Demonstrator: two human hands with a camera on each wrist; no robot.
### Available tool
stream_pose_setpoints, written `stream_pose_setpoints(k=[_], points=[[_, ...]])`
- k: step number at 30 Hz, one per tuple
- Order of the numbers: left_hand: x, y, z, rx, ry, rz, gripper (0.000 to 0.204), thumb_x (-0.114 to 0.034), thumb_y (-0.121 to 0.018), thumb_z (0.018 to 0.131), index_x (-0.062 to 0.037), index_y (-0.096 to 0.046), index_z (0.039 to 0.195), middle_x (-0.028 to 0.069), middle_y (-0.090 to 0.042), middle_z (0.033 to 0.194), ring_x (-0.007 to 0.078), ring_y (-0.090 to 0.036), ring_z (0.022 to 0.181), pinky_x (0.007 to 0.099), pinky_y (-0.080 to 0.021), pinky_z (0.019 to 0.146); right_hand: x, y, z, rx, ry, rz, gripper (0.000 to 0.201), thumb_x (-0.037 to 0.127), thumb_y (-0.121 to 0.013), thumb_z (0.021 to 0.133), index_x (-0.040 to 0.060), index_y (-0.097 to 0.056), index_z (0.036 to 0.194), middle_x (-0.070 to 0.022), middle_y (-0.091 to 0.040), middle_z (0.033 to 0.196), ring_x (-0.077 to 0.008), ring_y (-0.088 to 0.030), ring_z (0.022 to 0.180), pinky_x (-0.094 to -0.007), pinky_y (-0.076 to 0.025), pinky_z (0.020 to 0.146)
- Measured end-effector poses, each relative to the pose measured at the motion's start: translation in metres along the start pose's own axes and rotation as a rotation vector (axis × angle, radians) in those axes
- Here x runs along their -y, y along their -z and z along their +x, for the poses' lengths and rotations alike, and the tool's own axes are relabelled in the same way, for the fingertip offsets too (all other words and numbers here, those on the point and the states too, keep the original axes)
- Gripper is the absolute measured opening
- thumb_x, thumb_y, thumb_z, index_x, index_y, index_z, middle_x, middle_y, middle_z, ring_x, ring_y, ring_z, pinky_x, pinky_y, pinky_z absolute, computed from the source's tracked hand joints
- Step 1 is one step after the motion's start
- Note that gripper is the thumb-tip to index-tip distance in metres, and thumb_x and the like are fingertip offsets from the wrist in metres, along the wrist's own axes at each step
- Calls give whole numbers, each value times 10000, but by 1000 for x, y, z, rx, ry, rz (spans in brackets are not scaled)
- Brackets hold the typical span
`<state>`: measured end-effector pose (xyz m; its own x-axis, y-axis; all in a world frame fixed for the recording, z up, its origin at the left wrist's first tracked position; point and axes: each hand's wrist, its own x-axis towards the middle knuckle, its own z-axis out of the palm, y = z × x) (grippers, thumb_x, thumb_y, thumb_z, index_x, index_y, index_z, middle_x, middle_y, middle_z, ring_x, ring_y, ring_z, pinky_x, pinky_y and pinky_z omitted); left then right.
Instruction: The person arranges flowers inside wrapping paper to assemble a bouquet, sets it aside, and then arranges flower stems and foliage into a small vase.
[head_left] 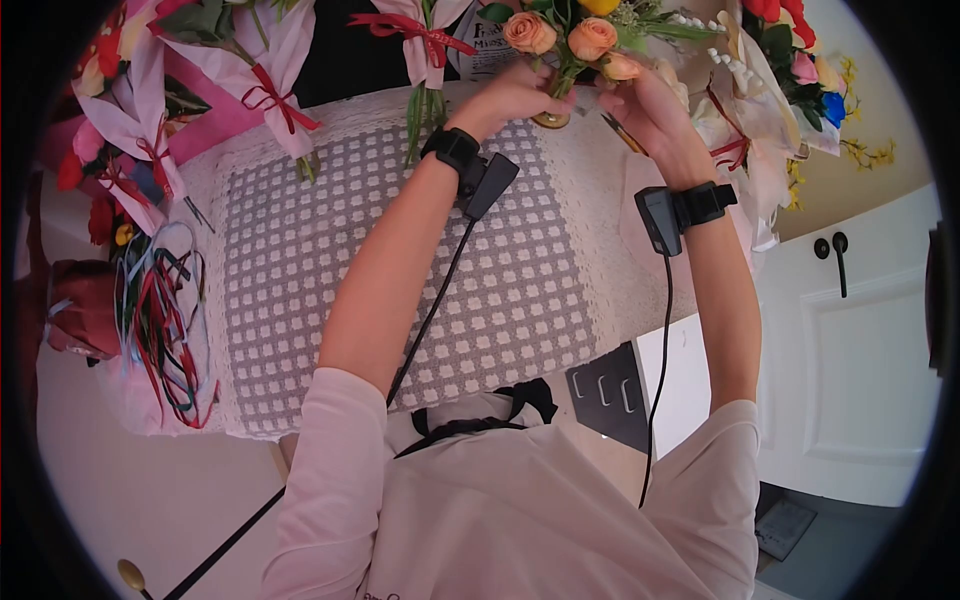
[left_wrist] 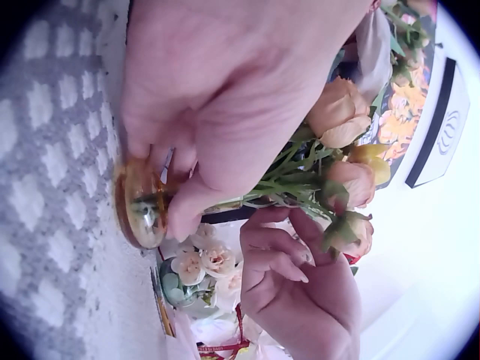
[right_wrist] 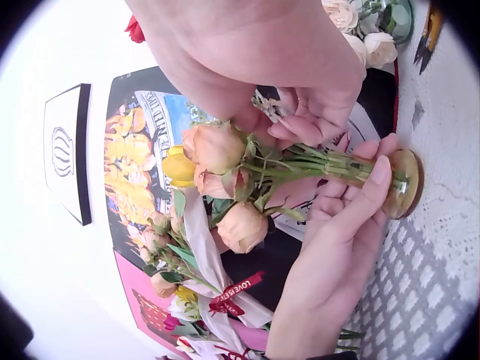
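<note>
A small amber glass vase point(right_wrist: 407, 185) holds a bunch of peach roses point(right_wrist: 241, 227), a yellow bloom point(right_wrist: 178, 168) and green stems point(right_wrist: 307, 161). My left hand point(head_left: 522, 97) grips the vase low down, just above its round base, which stands at the far edge of the patterned cloth point(head_left: 400, 260). Higher up, beside the rose heads, my right hand point(head_left: 655, 115) has its fingers curled at the stems. A small pale-flowered sprig point(right_wrist: 268, 107) shows between its thumb and fingers in the right wrist view.
Wrapped bouquets with red ribbons point(head_left: 283, 105) lie along the back and left. Loose ribbons point(head_left: 165, 320) hang at the left edge. Snips point(head_left: 625, 133) lie by my right hand, and pale roses point(left_wrist: 214, 262) stand in a glass. More bouquets point(head_left: 750, 110) stand at the right.
</note>
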<state>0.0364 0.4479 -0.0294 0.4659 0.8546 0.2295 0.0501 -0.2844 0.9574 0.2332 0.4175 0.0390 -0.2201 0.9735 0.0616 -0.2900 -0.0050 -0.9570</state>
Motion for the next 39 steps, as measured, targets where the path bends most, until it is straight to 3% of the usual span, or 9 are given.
stream_pose_setpoints(k=[9, 19, 22, 25, 28, 30, 31, 34, 39], points=[[-1, -3, 2, 66, -30, 51, 297, -84, -781, 838, -25, -701, 1118, 62, -737, 1092, 151, -683, 1020, 288, -520, 920, -3, 6, -8, 5, 11, -252, 209, 108, -504, 1019, 73, -577, 1212, -8, -655, 1078, -78, -553, 824, -263, -482, 763], [-7, -2, -2, 59, -70, 23, 336, -44, -782, 825, 8, -662, 1135, 78, -737, 1113, 169, -692, 1043, 313, -525, 943, -13, 17, -10, 4, -7, -285, 301, 113, -548, 1005, 73, -512, 1301, -21, -656, 1115, -75, -564, 846, -243, -479, 762], [-15, -1, -7, 70, -104, -14, 376, -61, -809, 797, 5, -661, 1137, 80, -738, 1092, 166, -689, 1020, 309, -525, 927, -10, 9, -15, -27, -21, -376, 362, 86, -585, 973, 66, -500, 1325, -23, -659, 1115, -82, -579, 873, -251, -480, 756], [-29, 3, -15, 56, -51, 156, 407, -95, -846, 758, 1, -671, 1112, 82, -736, 1067, 162, -680, 989, 305, -521, 898, -2, -4, -28, -3, -74, -435, 433, 59, -620, 933, 64, -481, 1342, -18, -666, 1089, -90, -590, 909, -258, -476, 743], [-30, 3, -17, 33, -43, 117, 490, 7, -852, 672, 6, -662, 1123, 82, -738, 1012, 179, -694, 941, 325, -530, 873, 0, -10, -39, -19, -58, -495, 456, 51, -650, 893, 58, -495, 1322, -12, -673, 1051, -97, -594, 941, -265, -469, 731], [-25, 5, -18, 101, -26, 126, 427, -140, -887, 715, -2, -696, 1071, 72, -733, 1053, 161, -670, 966, 305, -517, 867, -3, -10, -44, 16, -49, -541, 407, 68, -661, 881, 56, -534, 1268, -11, -675, 1037, -98, -591, 940, -267, -466, 732], [-30, 3, -22, 100, 45, 185, 432, -105, -878, 722, -4, -692, 1098, 59, -734, 1053, 150, -675, 962, 298, -521, 875, -2, -12, -48, 18, -44, -539, 407, 68, -661, 881, 56, -534, 1268, -11, -675, 1037, -98, -591, 940, -267, -466, 732], [-22, -2, -29, 165, -14, 80, 408, -64, -859, 737, -9, -690, 1103, 49, -737, 1050, 133, -680, 946, 287, -527, 873, 1, -17, -62, 57, -46, -574, 424, 61, -664, 870, 57, -524, 1270, -18, -675, 1044, -100, -590, 925, -270, -466, 722], [-49, -21, -74, 100, -13, -74, 347, 42, -810, 716, 27, -698, 1044, 91, -746, 995, 161, -703, 903, 300, -535, 850, 7, -23, -95, 106, -79, -598, 528, 35, -679, 862, 71, -439, 1331, -34, -671, 1059, -100, -611, 917, -255, -457, 680]])
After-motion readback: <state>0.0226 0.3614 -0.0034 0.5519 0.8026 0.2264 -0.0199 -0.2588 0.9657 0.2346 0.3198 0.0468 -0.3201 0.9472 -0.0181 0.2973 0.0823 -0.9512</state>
